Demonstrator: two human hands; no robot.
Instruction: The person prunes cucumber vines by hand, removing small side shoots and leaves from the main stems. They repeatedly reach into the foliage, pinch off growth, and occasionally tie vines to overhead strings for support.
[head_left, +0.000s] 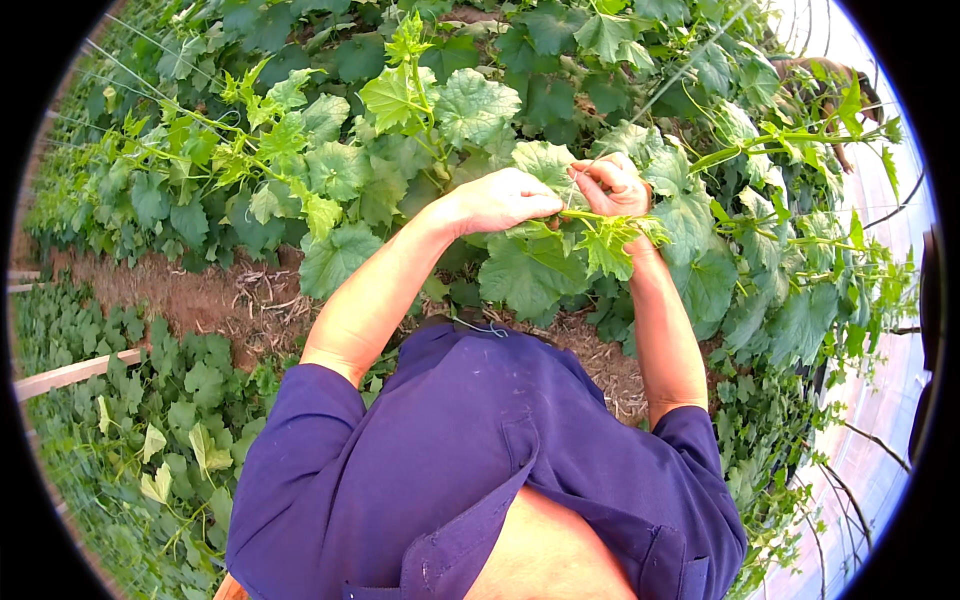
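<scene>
My left hand (505,200) is closed, with its thumb and fingertips pinched at a green vine stem (580,215). Just to its right, my right hand (618,188) has its fingers curled in and pinches a thin pale string (572,185) that runs down by the stem. The vine's young, light-green tip (608,245) pokes out below my right hand. Broad lobed leaves surround both hands, with one large leaf (530,270) hanging beneath my left fingers. My fingers partly hide where string and stem meet.
Taut strings (690,65) cross above the dense plants, and other shoots (405,95) rise to the left. Dry straw and reddish soil (225,300) lie between the rows. A wooden bar (80,375) is at left; pale plastic sheeting (880,400) lines the right.
</scene>
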